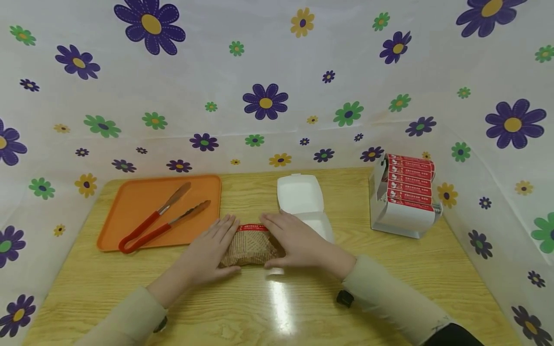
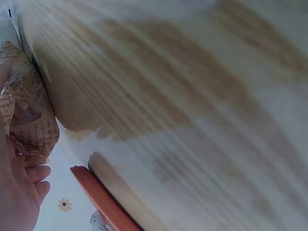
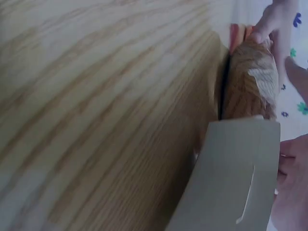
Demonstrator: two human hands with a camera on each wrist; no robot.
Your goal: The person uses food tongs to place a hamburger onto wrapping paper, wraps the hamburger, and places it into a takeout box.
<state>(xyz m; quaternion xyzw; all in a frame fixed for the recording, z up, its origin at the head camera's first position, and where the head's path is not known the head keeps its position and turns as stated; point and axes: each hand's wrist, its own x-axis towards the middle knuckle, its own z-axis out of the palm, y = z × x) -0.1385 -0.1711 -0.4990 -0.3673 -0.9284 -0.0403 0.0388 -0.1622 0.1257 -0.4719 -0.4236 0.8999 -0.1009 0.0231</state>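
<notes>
A small package (image 1: 248, 245) wrapped in brown newsprint-patterned paper lies on the wooden table, a red printed strip along its far edge. My left hand (image 1: 212, 252) grips its left end, fingers along the far side and thumb at the front. At the other end, my right hand (image 1: 300, 240) holds the package the same way, fingertips near the red strip. The left wrist view shows the crumpled paper end (image 2: 33, 110) beside the left hand (image 2: 19, 187). Just behind the right hand stands an open white foam clamshell box (image 1: 300, 193), its front half partly hidden.
An orange tray (image 1: 125, 202) at the left carries red-handled tongs (image 1: 147, 228). A white stand (image 1: 404, 221) with several red printed strips is at the right. Flower-patterned cloth (image 1: 265, 139) hangs behind. In the right wrist view a pale flat panel (image 3: 231, 178) covers the foreground.
</notes>
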